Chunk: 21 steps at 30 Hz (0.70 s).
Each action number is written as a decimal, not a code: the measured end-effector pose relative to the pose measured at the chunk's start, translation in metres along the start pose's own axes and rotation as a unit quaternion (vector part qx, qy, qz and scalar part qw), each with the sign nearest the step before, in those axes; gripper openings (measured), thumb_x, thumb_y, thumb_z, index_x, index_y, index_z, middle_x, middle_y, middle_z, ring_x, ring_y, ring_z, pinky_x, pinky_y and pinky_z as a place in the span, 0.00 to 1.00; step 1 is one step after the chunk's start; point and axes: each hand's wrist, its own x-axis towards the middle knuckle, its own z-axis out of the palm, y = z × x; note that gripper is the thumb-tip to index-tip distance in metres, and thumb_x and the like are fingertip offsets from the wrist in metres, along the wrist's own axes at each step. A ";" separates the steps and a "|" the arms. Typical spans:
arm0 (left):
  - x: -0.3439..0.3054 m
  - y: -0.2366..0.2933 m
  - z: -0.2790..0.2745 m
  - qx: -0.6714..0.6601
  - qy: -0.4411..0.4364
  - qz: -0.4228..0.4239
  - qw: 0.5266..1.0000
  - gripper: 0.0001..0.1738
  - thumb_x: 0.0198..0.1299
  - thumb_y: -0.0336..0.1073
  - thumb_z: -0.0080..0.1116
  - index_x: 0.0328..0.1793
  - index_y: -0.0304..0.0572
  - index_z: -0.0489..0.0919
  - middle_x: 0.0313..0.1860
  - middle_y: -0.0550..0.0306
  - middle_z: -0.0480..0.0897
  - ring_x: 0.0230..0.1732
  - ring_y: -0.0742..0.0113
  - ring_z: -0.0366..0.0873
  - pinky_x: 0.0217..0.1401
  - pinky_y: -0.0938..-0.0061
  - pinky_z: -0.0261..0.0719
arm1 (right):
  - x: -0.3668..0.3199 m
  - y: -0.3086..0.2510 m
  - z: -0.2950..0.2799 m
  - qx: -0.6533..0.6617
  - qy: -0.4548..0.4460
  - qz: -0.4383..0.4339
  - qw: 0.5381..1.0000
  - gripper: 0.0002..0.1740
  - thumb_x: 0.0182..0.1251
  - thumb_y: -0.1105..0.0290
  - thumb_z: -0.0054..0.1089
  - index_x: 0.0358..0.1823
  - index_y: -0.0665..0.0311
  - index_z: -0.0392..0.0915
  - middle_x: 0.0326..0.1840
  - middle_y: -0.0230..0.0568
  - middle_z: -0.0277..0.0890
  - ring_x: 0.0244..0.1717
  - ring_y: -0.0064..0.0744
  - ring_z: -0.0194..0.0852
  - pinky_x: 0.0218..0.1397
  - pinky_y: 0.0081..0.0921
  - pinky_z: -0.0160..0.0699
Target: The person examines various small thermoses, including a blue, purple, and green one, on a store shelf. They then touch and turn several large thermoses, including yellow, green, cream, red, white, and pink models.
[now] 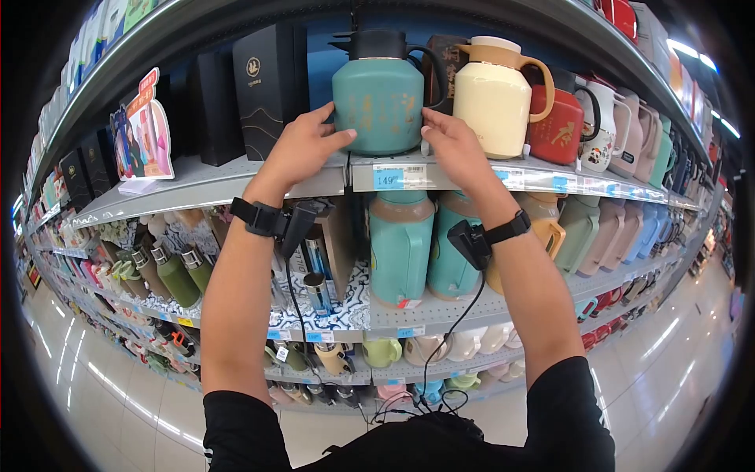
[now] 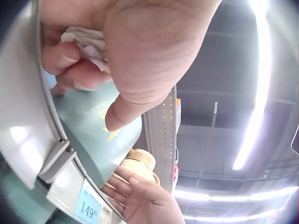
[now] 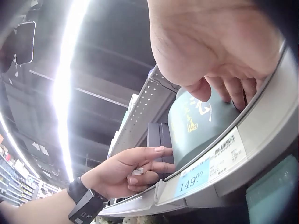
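Flanking a teal jug: left grip clutching tissue, right grip straight-fingered; cream jug just right, black box left.

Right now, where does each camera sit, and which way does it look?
Head: on the head, facing forward and down at the green jug; left hand, right hand and forearms show.
Left wrist: on that wrist, facing the jug; both hands show.
Right wrist: on that wrist, facing the jug; both hands and left forearm show.
Both wrist views share the jug and the 149 price tag.
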 end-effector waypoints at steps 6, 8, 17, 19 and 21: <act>-0.003 -0.004 0.002 -0.066 0.006 0.012 0.998 0.41 0.64 0.40 0.65 0.78 0.25 0.62 0.63 0.29 0.79 0.66 0.49 0.79 0.68 0.66 0.73 | 0.000 0.001 -0.001 -0.007 -0.002 -0.015 1.000 0.29 0.72 0.70 0.51 0.70 0.80 0.66 0.67 0.64 0.74 0.67 0.47 0.75 0.71 0.30 0.69; -0.001 -0.007 0.002 -0.057 0.019 0.011 0.998 0.39 0.64 0.39 0.65 0.77 0.25 0.64 0.61 0.30 0.81 0.64 0.52 0.80 0.66 0.68 0.74 | -0.001 0.002 -0.003 -0.014 -0.002 -0.020 1.000 0.28 0.72 0.70 0.51 0.70 0.80 0.67 0.66 0.63 0.75 0.67 0.46 0.76 0.70 0.30 0.69; -0.005 -0.005 0.004 -0.071 0.056 -0.004 0.996 0.39 0.63 0.39 0.66 0.76 0.25 0.65 0.59 0.34 0.83 0.59 0.59 0.82 0.62 0.73 0.76 | -0.003 -0.009 -0.016 0.143 0.017 0.023 0.989 0.35 0.76 0.66 0.48 0.81 0.66 0.53 0.83 0.62 0.48 0.82 0.46 0.50 0.80 0.37 0.51; -0.003 -0.009 0.007 -0.072 0.063 -0.001 0.995 0.39 0.64 0.39 0.64 0.77 0.28 0.65 0.58 0.39 0.84 0.40 0.72 0.73 0.41 0.78 0.69 | 0.001 -0.010 -0.011 0.188 0.039 0.037 0.981 0.38 0.76 0.64 0.50 0.83 0.63 0.46 0.84 0.62 0.42 0.83 0.46 0.45 0.81 0.40 0.48; -0.003 -0.011 0.008 -0.072 0.071 0.003 0.995 0.38 0.64 0.39 0.63 0.78 0.31 0.65 0.57 0.45 0.86 0.21 0.85 0.64 0.20 0.84 0.62 | 0.008 -0.010 -0.005 0.198 0.037 0.049 0.978 0.39 0.75 0.65 0.51 0.82 0.66 0.47 0.81 0.61 0.49 0.80 0.45 0.50 0.80 0.36 0.49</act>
